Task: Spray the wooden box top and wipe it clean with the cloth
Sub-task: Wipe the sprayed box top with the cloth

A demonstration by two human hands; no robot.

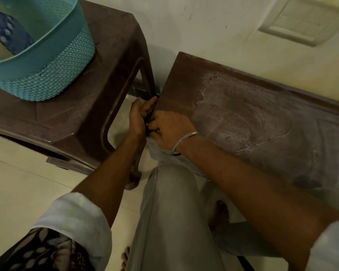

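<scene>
Fingers (155,126) of the right hand (170,130) are curled and pinch a pale cloth (157,151), which hangs over the left edge of the box top (184,85) towards the near corner. Fingers (148,106) of the left hand (139,116) are clenched just beside them, off the edge. They seem to be closed on the same cloth, but this isn't clearly shown. A small dark item (151,132) is seen between the hands and can't be identified. No spray bottle is seen.

A metal bangle (184,141) is worn on the right wrist.

Key relation: the box top lies to the right of both hands, with its long axis running away to the right. Whitish wet smears (243,124) cover its middle, so spraying is judged done and wiping partly done. The right hand is nearer, its wrist already over the surface, so a rightward sweep along the long axis is expected from it.

Left of the gap, a teal basket (53,75) is carried on a brown plastic stool (76,114).
</scene>
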